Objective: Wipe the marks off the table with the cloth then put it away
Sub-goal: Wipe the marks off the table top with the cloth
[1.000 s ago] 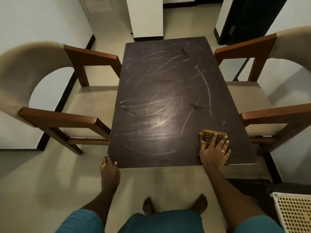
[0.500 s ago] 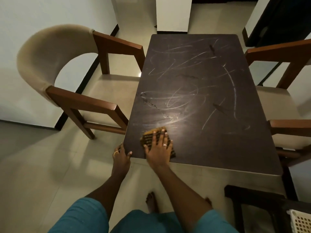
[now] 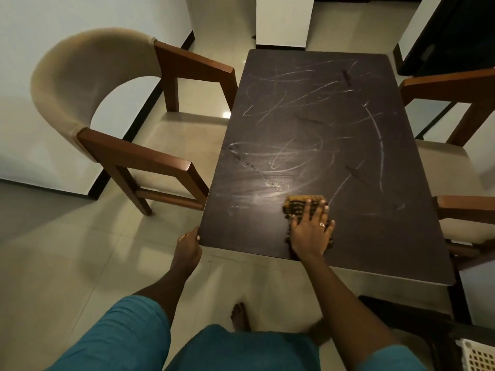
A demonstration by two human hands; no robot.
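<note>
I see my right hand (image 3: 312, 231) lying flat on the table (image 3: 375, 231), palm down and fingers spread, pressing the cloth (image 3: 297, 206) against the dark top. The cloth is a checked yellow and black rag, near the table's front edge and roughly midway along it; its far end sticks out past my fingertips and a bit shows under my wrist. There is a ring on one finger of that hand. My left hand (image 3: 188, 246) is curled over the table's front left corner, thumb on top, gripping the edge. Pale scribbled marks (image 3: 302, 103) cover the middle and far part of the table, with a long curved streak toward its right side; the strip of table just left of the cloth looks smeared and shiny. A padded chair (image 3: 107, 108) with wooden arms stands at the table's left side, and another chair (image 3: 460, 108) at its right. A white basket (image 3: 479, 357) with holes sits on the floor off the table's front right corner
</note>
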